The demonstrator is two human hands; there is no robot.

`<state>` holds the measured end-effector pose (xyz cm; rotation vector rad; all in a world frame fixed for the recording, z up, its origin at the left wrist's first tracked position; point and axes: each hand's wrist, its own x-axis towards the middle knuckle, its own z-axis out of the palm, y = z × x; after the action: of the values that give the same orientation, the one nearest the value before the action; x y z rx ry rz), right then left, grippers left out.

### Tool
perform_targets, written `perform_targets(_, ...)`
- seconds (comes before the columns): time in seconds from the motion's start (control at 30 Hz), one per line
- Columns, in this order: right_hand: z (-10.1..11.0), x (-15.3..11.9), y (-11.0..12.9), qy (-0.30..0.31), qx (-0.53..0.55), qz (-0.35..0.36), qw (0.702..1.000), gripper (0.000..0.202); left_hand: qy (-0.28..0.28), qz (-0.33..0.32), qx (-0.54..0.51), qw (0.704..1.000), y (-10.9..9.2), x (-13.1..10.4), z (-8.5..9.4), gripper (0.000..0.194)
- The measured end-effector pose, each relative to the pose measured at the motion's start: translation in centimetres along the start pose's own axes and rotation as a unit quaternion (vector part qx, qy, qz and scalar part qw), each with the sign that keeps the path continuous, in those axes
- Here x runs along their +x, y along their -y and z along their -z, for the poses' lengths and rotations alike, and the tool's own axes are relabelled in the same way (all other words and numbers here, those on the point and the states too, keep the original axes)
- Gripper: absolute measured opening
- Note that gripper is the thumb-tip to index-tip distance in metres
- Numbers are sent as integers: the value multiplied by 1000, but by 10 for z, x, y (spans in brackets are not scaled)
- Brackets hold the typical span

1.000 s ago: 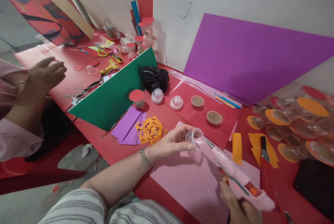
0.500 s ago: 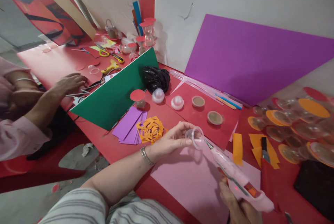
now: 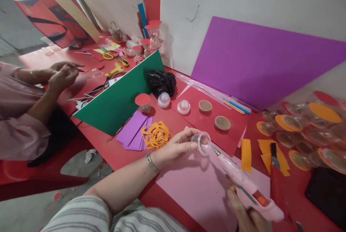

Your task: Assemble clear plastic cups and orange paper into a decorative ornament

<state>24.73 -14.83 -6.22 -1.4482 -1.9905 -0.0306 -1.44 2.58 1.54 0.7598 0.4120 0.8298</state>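
Between the thumb and fingers of my left hand is a small clear plastic cup, tilted so its rim faces right. My right hand is wrapped around the handle of a pink glue gun. The metal nozzle points up-left and sits right at the cup's rim; whether they touch I cannot tell. Below both hands lies a pink sheet. Beyond them on the red table are two shallow cups of brown filling and two clear cups.
A green board stands on the left, with a co-worker's hands past it. Purple cards and orange paper strips lie nearby. Several assembled cup pieces, orange scraps and a black object are at the right.
My left hand turns the cup very slightly while the glue gun stays almost still at its rim. The co-worker's hands have come together over the table at left.
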Motion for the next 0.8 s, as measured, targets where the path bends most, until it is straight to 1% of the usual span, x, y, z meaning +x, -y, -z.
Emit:
perform_targets(0.07,0,-3,-2,15,-104,117,988,43,-12,-2,3,1000,-1,1,-1,42)
perform_targets(0.1,0,-4,-3,17,-134,142,981,42,-15,-2,4,1000,-1,1,-1,42)
perform_targets(0.13,-1,-6,-4,18,-145,151,978,41,-17,-4,4,1000,-2,1,-2,42)
perform_targets(0.3,-3,-11,-5,43,-98,94,990,29,-32,-15,4,999,-2,2,-3,42)
perform_targets(0.43,-4,-12,-1,9,-72,32,997,30,-28,-22,-13,999,1,2,-2,40)
perform_targets(0.57,-3,-5,1,-13,3,-37,999,22,-24,-6,-21,999,1,2,-2,38)
perform_targets(0.63,-2,-1,1,-27,22,-72,997,21,-19,0,-28,999,1,2,-3,36)
perform_targets(0.7,-1,1,3,-28,26,-87,996,22,-14,4,-32,999,1,2,-2,35)
perform_targets(0.8,-4,-1,11,-25,17,-79,996,25,-12,8,-32,999,2,2,-1,36)
